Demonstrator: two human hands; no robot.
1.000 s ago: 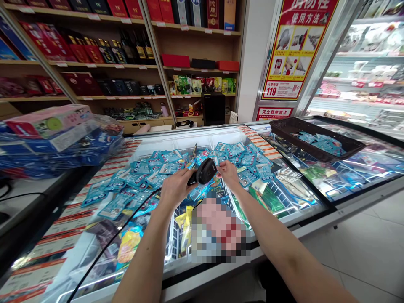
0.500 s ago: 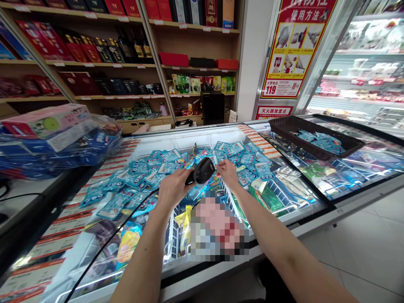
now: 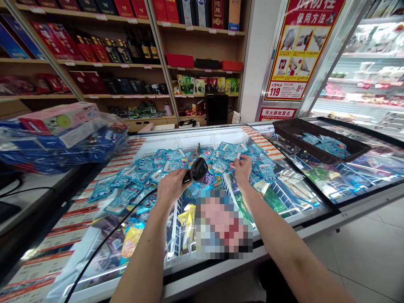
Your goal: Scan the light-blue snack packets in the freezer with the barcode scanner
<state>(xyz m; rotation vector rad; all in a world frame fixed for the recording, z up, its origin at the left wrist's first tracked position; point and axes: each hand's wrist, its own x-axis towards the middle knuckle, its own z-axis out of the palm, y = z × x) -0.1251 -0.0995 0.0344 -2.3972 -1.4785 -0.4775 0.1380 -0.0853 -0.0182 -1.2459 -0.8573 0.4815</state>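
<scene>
My left hand (image 3: 172, 185) is wrapped around the handle of a black handheld barcode scanner (image 3: 198, 169), its head tilted to the right. A black cable (image 3: 126, 221) runs from the scanner down to the lower left. My right hand (image 3: 243, 170) is over the right part of the spread of small blue packets (image 3: 172, 155), its fingers pinched on a blue packet (image 3: 235, 157) with a pale label. The fingertips partly cover this packet. The other packets lie loosely heaped and overlapping on the glass top of a chest freezer (image 3: 186, 136).
A dark brown tray (image 3: 356, 152) with more blue packets stands on the freezer's right part. Plastic-wrapped boxes (image 3: 63, 145) are stacked at the left. Behind are wooden shelves (image 3: 110, 65) of boxes and bottles. A blurred patch lies at the freezer's front edge.
My right hand has moved right, away from the scanner head, to the right-hand packets. The left hand still holds the scanner, and the view has shifted slightly.
</scene>
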